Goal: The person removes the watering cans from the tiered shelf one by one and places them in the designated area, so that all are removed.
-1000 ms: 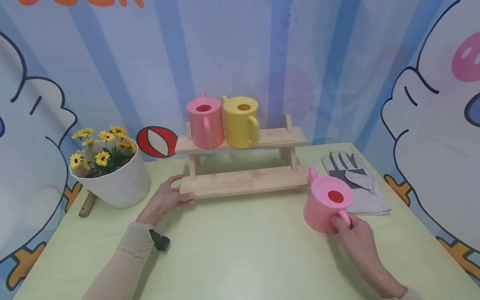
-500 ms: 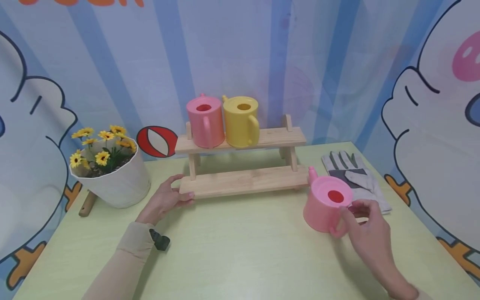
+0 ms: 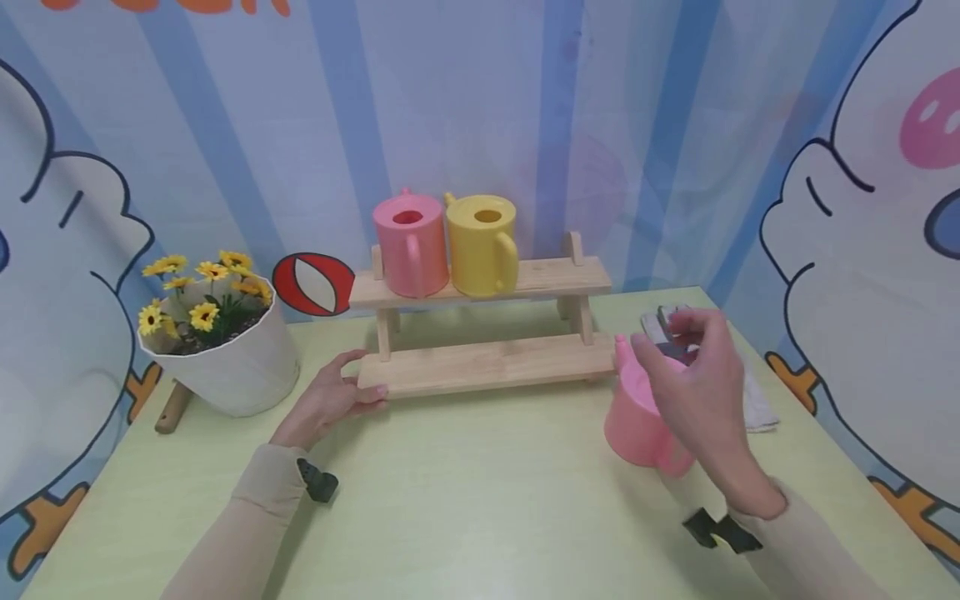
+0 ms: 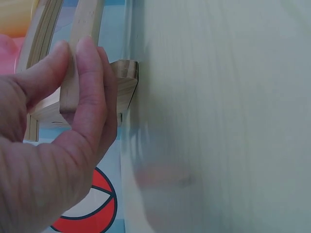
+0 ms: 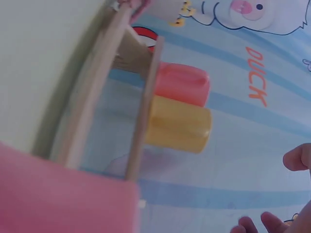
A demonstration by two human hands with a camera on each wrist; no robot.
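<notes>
On the counter (image 3: 480, 508) by the wooden rack (image 3: 487, 365) stands the nearer pink can (image 3: 628, 429), my right grip (image 3: 705, 400) above, thumb and fingers apart. My left grip (image 3: 330, 400) pinches the rack; I'd best brace it and avoid the spout (image 3: 621, 350).

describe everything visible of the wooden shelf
The wooden shelf looks like pale, grained wood: an upper plank set back above a lower plank, joined by short legs, with rounded tabs at top. It stands upright on the table. A pink can and a yellow can rest on its upper plank, toward the left; the left hand pinches the lower plank's left end. Whether the front pink can touches it is unclear.
</notes>
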